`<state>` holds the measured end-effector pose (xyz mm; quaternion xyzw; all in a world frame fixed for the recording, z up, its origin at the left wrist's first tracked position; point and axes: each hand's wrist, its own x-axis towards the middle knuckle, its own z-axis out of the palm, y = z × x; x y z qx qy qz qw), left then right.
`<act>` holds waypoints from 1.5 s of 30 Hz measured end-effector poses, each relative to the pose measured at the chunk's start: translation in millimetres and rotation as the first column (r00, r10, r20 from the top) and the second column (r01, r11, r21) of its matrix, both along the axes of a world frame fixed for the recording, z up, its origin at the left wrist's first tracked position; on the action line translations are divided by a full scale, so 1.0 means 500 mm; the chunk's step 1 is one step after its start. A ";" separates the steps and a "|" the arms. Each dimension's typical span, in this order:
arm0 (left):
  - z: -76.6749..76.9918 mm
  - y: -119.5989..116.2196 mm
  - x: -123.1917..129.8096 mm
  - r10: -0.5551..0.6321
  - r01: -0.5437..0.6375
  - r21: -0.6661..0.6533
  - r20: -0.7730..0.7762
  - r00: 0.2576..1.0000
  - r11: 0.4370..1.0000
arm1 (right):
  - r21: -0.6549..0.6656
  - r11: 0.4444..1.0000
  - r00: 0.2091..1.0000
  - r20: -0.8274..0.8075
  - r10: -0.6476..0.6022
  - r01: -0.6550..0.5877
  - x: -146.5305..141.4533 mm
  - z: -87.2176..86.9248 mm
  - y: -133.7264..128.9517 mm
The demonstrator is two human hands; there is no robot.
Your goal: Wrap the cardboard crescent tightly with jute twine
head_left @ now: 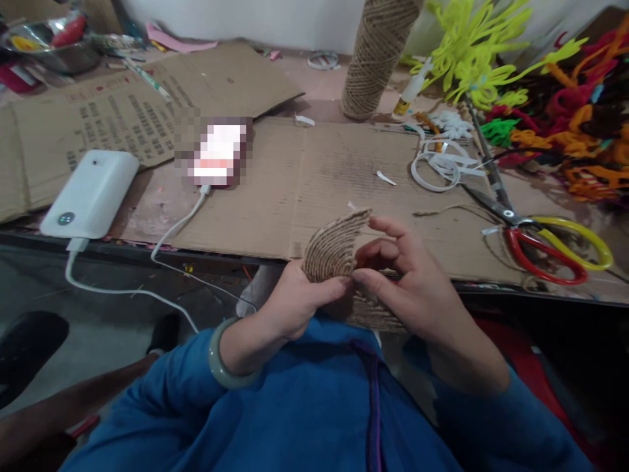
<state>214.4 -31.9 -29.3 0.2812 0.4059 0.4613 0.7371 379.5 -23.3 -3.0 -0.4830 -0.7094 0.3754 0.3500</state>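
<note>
A curved piece of coiled brown twine [334, 249] is held over the table's front edge. My left hand [299, 295] grips its lower left side, the thumb laid along the bottom. At its lower right edge, the thumb and fingers of my right hand [405, 278] are bent together around the rim; the exact pinch point is partly hidden. More twine work hangs below, between the hands and the blue clothing. A tall spool of twine [376, 59] stands at the back of the table.
Red-and-yellow-handled scissors [545, 246] lie at right, near white strips [442, 167] and a glue bottle [411, 90]. Coloured fuzzy flowers [580, 124] fill the right back. Cardboard [265, 210] covers the table. A phone [219, 154] and white power bank [91, 193] with cables sit left.
</note>
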 end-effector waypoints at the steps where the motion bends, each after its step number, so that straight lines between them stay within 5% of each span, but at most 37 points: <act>1: 0.000 0.000 0.001 -0.016 0.016 -0.007 -0.001 1.000 1.000 | -0.006 1.000 1.000 -0.019 0.007 -0.007 -0.003 -0.003 0.003; 12: -0.001 0.015 0.001 0.066 -0.065 0.037 -0.023 0.998 0.997 | -0.212 0.977 0.960 -0.268 -0.077 0.019 0.010 -0.015 0.010; 21: -0.002 0.014 0.013 0.114 -0.108 0.107 -0.046 0.992 0.988 | -0.034 0.999 0.999 0.003 -0.040 0.040 0.006 -0.027 -0.010; 28: -0.007 0.023 0.005 0.157 -0.151 0.106 -0.054 0.986 0.983 | -0.144 0.990 0.990 -0.136 -0.025 0.005 0.020 -0.038 -0.004; 36: -0.004 0.017 0.014 0.155 -0.150 0.120 -0.036 0.987 0.981 | 0.005 1.000 0.999 -0.040 -0.004 0.004 0.009 -0.044 -0.008; 45: -0.005 0.027 0.003 0.214 -0.204 0.141 -0.062 0.975 0.969 | -0.081 0.995 0.974 -0.210 -0.082 0.066 0.036 -0.048 -0.009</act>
